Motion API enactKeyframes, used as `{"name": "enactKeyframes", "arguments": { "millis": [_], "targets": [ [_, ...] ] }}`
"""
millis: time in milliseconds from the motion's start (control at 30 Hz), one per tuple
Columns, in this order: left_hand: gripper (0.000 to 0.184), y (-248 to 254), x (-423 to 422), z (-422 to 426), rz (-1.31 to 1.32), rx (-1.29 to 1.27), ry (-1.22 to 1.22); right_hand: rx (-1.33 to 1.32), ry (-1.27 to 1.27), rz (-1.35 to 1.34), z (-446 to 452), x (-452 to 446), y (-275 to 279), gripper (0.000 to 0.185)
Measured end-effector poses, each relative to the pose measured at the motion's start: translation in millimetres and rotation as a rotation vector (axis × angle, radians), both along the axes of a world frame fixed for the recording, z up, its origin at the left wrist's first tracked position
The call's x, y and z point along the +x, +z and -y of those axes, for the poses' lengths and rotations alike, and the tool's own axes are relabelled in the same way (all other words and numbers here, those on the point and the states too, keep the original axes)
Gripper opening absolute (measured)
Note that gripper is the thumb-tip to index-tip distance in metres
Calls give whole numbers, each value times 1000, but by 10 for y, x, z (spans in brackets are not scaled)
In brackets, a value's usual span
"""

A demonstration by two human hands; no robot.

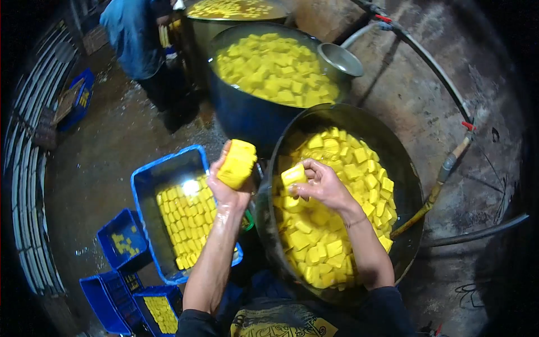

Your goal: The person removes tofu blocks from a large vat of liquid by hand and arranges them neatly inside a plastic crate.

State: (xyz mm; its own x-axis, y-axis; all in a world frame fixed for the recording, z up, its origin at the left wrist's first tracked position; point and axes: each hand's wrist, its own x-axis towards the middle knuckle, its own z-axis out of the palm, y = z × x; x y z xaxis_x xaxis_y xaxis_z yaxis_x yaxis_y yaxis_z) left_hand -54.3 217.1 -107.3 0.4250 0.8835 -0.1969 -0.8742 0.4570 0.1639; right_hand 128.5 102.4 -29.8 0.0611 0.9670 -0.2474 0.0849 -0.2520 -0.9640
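My left hand, raised between the blue tub and the near vat, is closed around a stack of wet yellow tofu blocks. Over the left side of the near vat, my right hand pinches a single yellow tofu block between thumb and fingers. Below it, the large dark round vat holds many loose yellow blocks in liquid. To the left stands a blue rectangular tub, where yellow blocks lie in tight rows under water.
Behind the near vat stand another vat full of yellow blocks, a metal bowl at its rim, and a third vat. A person in blue stands at the far left. Blue crates sit lower left; a hose runs along the right.
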Motion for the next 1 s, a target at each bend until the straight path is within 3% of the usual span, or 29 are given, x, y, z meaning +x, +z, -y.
{"name": "enactKeyframes", "arguments": {
  "millis": [67, 133, 167, 267, 333, 400, 433, 467, 500, 533, 600, 667, 700, 733, 800, 867, 933, 967, 1000],
  "targets": [
    [44, -247, -216, 142, -99, -130, 34, 100, 39, -38, -52, -624, 129, 41],
    [43, -469, -469, 281, -184, -184, 4, 82, 137, 185, -106, -1173, 260, 39],
    [43, -621, -611, 359, -107, -150, -33, 179, 213, 397, -172, -1381, 231, 40],
    [41, -669, -1003, 572, -106, -225, -49, 215, 197, 993, -349, -1929, -126, 67],
    [41, -778, -1322, 628, -68, -322, -91, 217, 189, 1054, -436, -2238, -411, 91],
    [46, -1118, -1656, 676, -101, -332, -78, 98, 398, 794, -488, -2447, -1018, 88],
    [56, -1258, -1839, 701, -54, -477, -57, -32, 587, 541, -616, -2602, -1198, 81],
    [67, -1363, -2008, 712, -2, -614, -34, -44, 616, 524, -642, -2725, -1517, 81],
    [85, -1396, -2233, 713, -120, -583, -66, -220, 573, 382, -659, -2821, -1909, 77],
    [91, -1515, -2408, 694, -184, -614, -23, -394, 520, 245, -688, -2931, -2153, 74],
    [88, -2069, -2756, 710, -321, -592, 71, -689, 377, -217, -886, -3326, -2241, 59],
    [85, -2608, -3106, 814, -764, -661, 150, -773, 314, -257, -990, -3651, -2751, 44],
    [79, -2615, -3268, 824, -855, -673, 155, -695, 346, -86, -1005, -3814, -3039, 48],
    [70, -2191, -3408, 728, -683, -604, 120, -612, 374, 85, -1013, -4000, -3332, 53],
    [60, -2676, -3568, 847, -1079, -515, 10, -534, 290, 961, -697, -4502, -3922, 50],
    [55, -2920, -3527, 698, -1076, -527, -52, -739, 105, 748, -328, -4757, -4369, 45],
    [50, -3573, -3534, 680, -1734, -35, -271, -774, 170, 886, -277, -4656, -4449, 46],
    [48, -3553, -3563, 630, -1792, 115, -429, -687, 374, 665, -291, -4404, -4648, 51],
    [46, -3554, -3599, 523, -1879, 342, -876, -588, 548, 447, -289, -4137, -4720, 56]
  ]
}}
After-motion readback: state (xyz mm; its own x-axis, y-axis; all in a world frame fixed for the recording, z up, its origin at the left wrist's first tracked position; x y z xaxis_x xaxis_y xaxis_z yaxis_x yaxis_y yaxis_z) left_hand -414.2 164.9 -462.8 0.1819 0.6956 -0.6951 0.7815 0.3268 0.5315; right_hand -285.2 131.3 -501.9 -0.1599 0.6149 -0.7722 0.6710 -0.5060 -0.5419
